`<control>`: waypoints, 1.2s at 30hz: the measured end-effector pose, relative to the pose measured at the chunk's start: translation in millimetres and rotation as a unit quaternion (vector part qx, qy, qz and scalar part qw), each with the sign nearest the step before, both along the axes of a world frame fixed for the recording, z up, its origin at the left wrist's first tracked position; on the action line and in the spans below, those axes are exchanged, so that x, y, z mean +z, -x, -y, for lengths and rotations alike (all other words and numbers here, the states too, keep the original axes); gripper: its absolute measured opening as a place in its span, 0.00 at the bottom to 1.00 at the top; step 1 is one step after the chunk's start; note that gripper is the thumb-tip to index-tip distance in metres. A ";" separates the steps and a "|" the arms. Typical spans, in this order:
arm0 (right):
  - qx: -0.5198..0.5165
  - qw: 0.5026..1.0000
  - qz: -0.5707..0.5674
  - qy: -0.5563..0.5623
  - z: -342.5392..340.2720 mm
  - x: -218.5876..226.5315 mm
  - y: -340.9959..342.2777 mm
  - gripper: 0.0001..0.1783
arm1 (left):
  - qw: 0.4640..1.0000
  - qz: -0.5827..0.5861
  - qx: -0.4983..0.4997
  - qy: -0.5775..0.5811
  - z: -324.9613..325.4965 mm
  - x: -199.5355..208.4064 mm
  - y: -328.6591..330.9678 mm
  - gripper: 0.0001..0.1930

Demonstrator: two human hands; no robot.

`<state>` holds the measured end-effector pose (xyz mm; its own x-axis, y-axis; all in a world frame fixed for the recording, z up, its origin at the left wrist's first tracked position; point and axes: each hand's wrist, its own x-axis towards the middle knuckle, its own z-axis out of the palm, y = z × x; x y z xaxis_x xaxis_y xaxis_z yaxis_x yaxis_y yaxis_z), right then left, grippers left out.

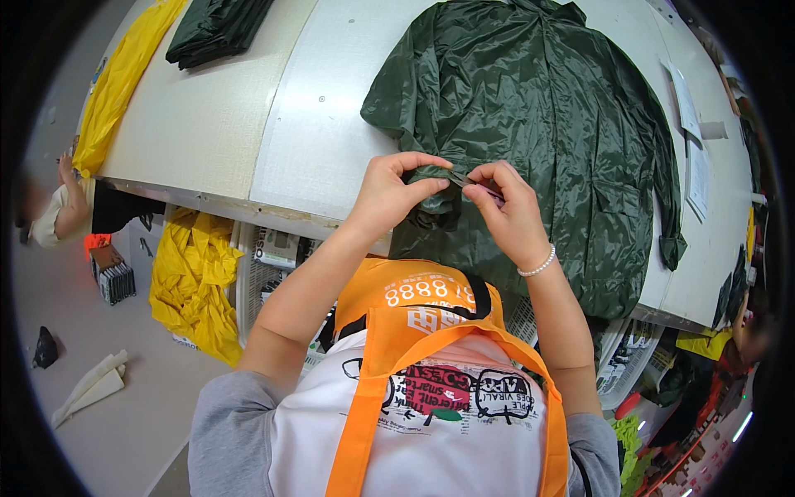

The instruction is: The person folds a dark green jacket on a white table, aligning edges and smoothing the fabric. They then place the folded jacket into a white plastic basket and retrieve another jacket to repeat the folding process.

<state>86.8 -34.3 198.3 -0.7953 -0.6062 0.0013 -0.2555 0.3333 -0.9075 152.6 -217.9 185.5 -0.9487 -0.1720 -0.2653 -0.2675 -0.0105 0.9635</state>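
Note:
A dark green, shiny rain jacket (530, 108) lies spread on the table, its collar at the far side and its hem hanging over the near edge. My left hand (391, 189) is closed, thumb and forefinger pinching the jacket's left sleeve end, which is lifted and bunched. My right hand (507, 203), with a beaded bracelet at the wrist, grips a small pair of thread snips (460, 178). Their metal blades point left and meet the cloth by my left fingertips. Fingers hide most of the snips' handle, and I cannot make out any thread.
The white table (319, 124) carries a folded dark green garment (217, 33) and a yellow garment (124, 91) at the far left. Below its edge hangs a yellow bundle (195, 277) beside white baskets. Another person (66, 207) is at the left. Papers (691, 149) lie at the right.

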 end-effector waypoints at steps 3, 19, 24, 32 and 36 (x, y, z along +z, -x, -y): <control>0.000 1.000 -0.015 -0.002 2.0 0.9 -0.6 0.09 | 1.000 -0.008 -0.004 0.010 0.5 1.0 0.2 0.11; 0.093 0.967 0.229 0.057 -6.4 -42.4 30.3 0.22 | 0.950 -0.002 0.023 -0.313 17.9 -6.7 0.0 0.14; -0.223 0.968 -0.068 0.090 23.6 -41.1 33.8 0.10 | 0.895 -0.081 0.079 -0.431 2.2 4.5 4.7 0.27; 0.010 0.997 0.034 0.071 51.4 -5.2 -17.5 0.15 | 0.944 -0.116 0.301 0.074 51.5 -36.1 22.2 0.07; 0.075 0.995 0.007 0.062 41.1 17.0 -31.0 0.14 | 0.935 -0.175 0.305 0.054 75.5 -38.7 16.2 0.12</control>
